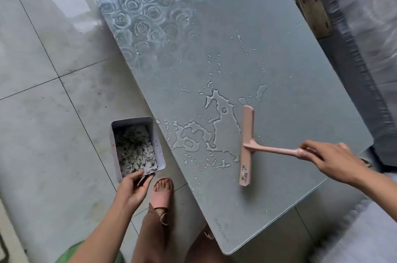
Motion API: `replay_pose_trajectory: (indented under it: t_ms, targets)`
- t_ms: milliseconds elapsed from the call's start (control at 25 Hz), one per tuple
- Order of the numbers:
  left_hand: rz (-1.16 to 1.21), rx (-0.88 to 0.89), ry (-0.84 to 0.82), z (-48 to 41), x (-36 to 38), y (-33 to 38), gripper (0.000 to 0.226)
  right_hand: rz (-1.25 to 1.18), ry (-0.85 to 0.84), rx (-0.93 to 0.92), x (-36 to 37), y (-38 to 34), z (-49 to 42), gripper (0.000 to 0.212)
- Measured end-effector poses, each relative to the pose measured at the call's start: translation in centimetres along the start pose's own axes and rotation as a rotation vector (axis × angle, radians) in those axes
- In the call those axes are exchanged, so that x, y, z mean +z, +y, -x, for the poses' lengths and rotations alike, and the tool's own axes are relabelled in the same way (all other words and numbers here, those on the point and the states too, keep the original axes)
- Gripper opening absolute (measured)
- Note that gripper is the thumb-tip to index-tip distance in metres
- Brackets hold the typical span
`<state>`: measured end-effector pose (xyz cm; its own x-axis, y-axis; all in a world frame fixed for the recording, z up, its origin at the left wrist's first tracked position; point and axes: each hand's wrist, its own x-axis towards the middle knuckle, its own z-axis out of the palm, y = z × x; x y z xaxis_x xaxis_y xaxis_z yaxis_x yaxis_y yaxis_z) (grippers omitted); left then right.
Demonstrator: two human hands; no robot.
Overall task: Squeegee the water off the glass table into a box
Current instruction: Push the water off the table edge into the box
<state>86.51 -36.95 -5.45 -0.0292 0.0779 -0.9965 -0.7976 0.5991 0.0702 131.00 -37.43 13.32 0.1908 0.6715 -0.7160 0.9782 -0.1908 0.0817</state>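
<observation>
Bare arms end in the left hand (133, 187) and right hand (335, 160); a pink open-toed sandal (161, 196) shows at lower centre, a green garment (72, 252) at lower left.

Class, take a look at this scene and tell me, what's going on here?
A person is clearing water off a glass table. The right hand grips a pink squeegee by its handle, with the blade on the glass just right of the water. The left hand holds an open box beside the table's edge, across the water from the blade. The water lies spread on the glass, not yet swept off.
</observation>
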Motion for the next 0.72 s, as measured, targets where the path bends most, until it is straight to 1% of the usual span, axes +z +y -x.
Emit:
replay_pose_trajectory:
  t_ms: [120,240,360,480,560,640,720]
  targets:
    - [-0.01,0.009,0.003,-0.6,0.7,-1.3,0.018,0.028,-0.038,0.015,0.3,2.6,-0.3,0.012]
    - [0.034,0.029,-0.004,-0.9,1.3,-2.3,0.02,-0.016,-0.046,0.016,0.7,4.1,-2.1,0.012]
    - [0.05,0.056,-0.02,-1.1,1.7,-3.5,0.021,-0.031,-0.031,-0.051,2.6,4.2,-4.3,0.006]
    - [0.059,0.101,-0.037,-1.4,1.6,-4.9,0.022,-0.142,0.037,-0.209,4.9,2.3,-7.2,0.018]
    - [0.072,0.126,-0.037,-1.7,1.3,-5.7,0.02,-0.158,0.072,-0.321,5.4,1.0,-9.2,0.019]
    - [0.054,0.131,-0.043,-2.2,0.9,-5.7,0.017,-0.132,0.134,-0.362,5.0,1.2,-9.9,0.017]
    - [0.044,0.143,-0.056,-2.2,0.9,-5.6,0.016,-0.134,0.181,-0.336,4.1,3.4,-9.6,0.021]
